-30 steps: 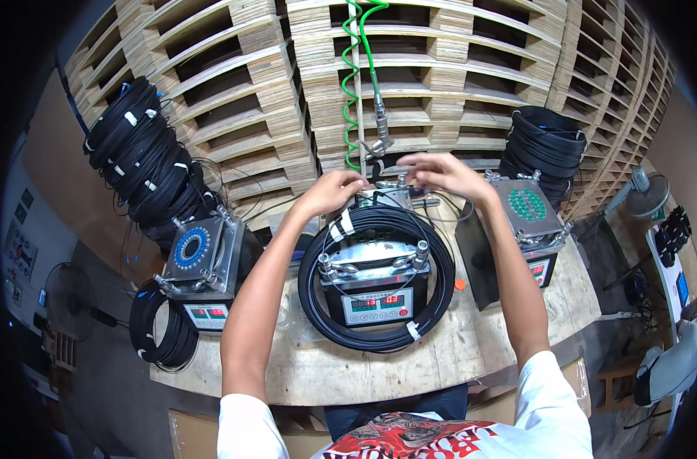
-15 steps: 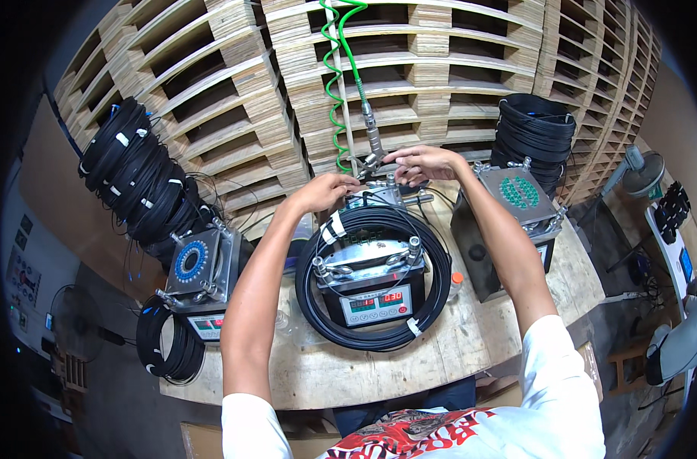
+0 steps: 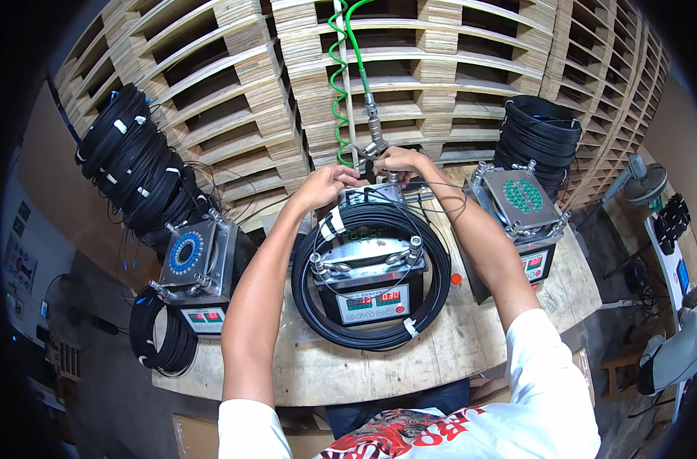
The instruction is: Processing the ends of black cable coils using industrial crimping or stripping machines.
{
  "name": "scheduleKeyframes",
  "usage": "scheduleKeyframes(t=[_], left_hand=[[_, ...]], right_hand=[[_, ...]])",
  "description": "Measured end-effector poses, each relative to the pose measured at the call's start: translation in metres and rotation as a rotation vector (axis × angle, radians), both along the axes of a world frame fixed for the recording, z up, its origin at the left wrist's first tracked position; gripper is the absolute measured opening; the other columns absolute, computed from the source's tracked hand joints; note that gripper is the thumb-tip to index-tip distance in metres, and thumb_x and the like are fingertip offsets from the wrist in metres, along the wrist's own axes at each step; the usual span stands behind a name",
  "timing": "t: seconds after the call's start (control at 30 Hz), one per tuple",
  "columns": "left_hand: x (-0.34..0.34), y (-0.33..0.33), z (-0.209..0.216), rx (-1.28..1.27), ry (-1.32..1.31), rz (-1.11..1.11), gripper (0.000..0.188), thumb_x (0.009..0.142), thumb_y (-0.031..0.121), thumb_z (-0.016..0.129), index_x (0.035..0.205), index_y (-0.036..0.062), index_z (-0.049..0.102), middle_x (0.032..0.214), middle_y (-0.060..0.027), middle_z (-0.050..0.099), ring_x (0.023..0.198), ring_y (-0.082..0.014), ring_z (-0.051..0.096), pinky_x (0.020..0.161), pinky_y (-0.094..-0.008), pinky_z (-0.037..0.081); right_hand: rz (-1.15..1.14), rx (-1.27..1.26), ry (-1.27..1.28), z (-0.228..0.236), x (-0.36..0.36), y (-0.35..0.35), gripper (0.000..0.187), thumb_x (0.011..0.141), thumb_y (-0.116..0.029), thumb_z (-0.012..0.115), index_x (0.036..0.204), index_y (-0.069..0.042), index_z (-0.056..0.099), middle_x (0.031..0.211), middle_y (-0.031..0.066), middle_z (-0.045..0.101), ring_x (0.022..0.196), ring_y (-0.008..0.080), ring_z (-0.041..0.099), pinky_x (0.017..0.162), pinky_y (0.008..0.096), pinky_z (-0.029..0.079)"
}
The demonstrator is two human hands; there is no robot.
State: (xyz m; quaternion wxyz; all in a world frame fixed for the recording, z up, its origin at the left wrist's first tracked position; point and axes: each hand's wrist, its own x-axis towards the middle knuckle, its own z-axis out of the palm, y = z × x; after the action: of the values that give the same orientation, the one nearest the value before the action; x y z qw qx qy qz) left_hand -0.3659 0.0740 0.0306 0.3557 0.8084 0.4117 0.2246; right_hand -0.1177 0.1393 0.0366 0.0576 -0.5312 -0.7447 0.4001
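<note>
My left hand (image 3: pixel 327 187) is at the far left corner of the middle polishing machine's metal top (image 3: pixel 367 195), fingers bent inward and tips close together. Across from it, my right hand (image 3: pixel 400 161) is curled at the far right corner post; what its fingers grip is hidden. A large coil of black cable (image 3: pixel 314 325), tied with white bands, rests around the machine, which has a red-lit display panel (image 3: pixel 373 303). Thin black cable ends run up to the metal top between my hands. Just behind my fingers hangs a metal air gun (image 3: pixel 373 131) on a green hose.
A similar machine with a blue ring of connectors (image 3: pixel 187 253) stands left; another with green connectors (image 3: pixel 522 196) stands right. Stacked black coils (image 3: pixel 126 176) rise at the left, more coils (image 3: pixel 538 134) at the back right. Wooden pallets (image 3: pixel 432 46) wall the back. An orange-red cap (image 3: pixel 456 280) sits beside the coil.
My right hand has moved left and its fingers have closed in at the far corner. My left hand stays nearly in place. The view has shifted slightly.
</note>
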Motion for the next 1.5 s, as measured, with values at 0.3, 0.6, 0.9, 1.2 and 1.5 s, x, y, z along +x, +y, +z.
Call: scheduleKeyframes(t=[0.3, 0.6, 0.9, 1.2, 1.5], left_hand=[[0.013, 0.001, 0.002, 0.014, 0.006, 0.054, 0.056, 0.079, -0.007, 0.038, 0.131, -0.001, 0.06, 0.115, -0.0118, 0.074, 0.108, -0.0185, 0.065, 0.096, -0.0328, 0.048], [0.01, 0.0, 0.002, 0.016, -0.031, 0.059, 0.061, 0.077, -0.008, 0.038, 0.135, 0.0016, 0.056, 0.115, -0.0112, 0.074, 0.093, -0.0167, 0.065, 0.086, -0.0294, 0.05], [0.011, 0.001, -0.003, 0.106, -0.002, 0.067, 0.055, 0.084, -0.004, 0.039, 0.135, 0.0049, 0.058, 0.112, -0.0093, 0.075, 0.114, -0.02, 0.065, 0.1, -0.034, 0.046], [0.011, 0.008, -0.001, 0.043, -0.01, 0.071, 0.047, 0.09, -0.003, 0.042, 0.134, 0.0016, 0.059, 0.112, -0.0114, 0.074, 0.113, -0.0184, 0.065, 0.102, -0.0317, 0.045], [0.009, 0.007, -0.011, 0.066, -0.012, 0.102, 0.042, 0.093, 0.003, 0.044, 0.127, 0.0107, 0.066, 0.107, -0.0024, 0.077, 0.11, -0.0162, 0.067, 0.1, -0.0299, 0.046]], right_hand=[[-0.365, -0.001, 0.578, -0.052, 0.037, -0.002, 0.022, 0.094, -0.024, 0.053, 0.102, -0.004, 0.055, 0.077, 0.0097, 0.061, 0.047, 0.0157, 0.057, 0.044, 0.0307, 0.051], [-0.091, -0.008, 1.157, -0.063, 0.057, -0.035, 0.047, 0.097, -0.021, 0.067, 0.137, -0.004, 0.049, 0.107, 0.0061, 0.063, 0.091, 0.0159, 0.065, 0.079, 0.0279, 0.055], [-0.295, 0.068, 0.667, -0.068, 0.049, -0.02, 0.041, 0.101, -0.042, 0.06, 0.124, -0.008, 0.06, 0.088, -0.0035, 0.056, 0.072, 0.0061, 0.051, 0.057, 0.0207, 0.038], [-0.054, -0.015, 1.033, -0.059, 0.051, -0.025, 0.028, 0.102, -0.02, 0.057, 0.126, -0.006, 0.06, 0.099, -0.0022, 0.061, 0.083, 0.0071, 0.055, 0.073, 0.0219, 0.047], [-0.101, 0.024, 0.841, -0.049, 0.045, -0.031, 0.028, 0.104, -0.023, 0.051, 0.123, -0.009, 0.067, 0.074, -0.0083, 0.049, 0.061, 0.0029, 0.035, 0.055, 0.0197, 0.027]])
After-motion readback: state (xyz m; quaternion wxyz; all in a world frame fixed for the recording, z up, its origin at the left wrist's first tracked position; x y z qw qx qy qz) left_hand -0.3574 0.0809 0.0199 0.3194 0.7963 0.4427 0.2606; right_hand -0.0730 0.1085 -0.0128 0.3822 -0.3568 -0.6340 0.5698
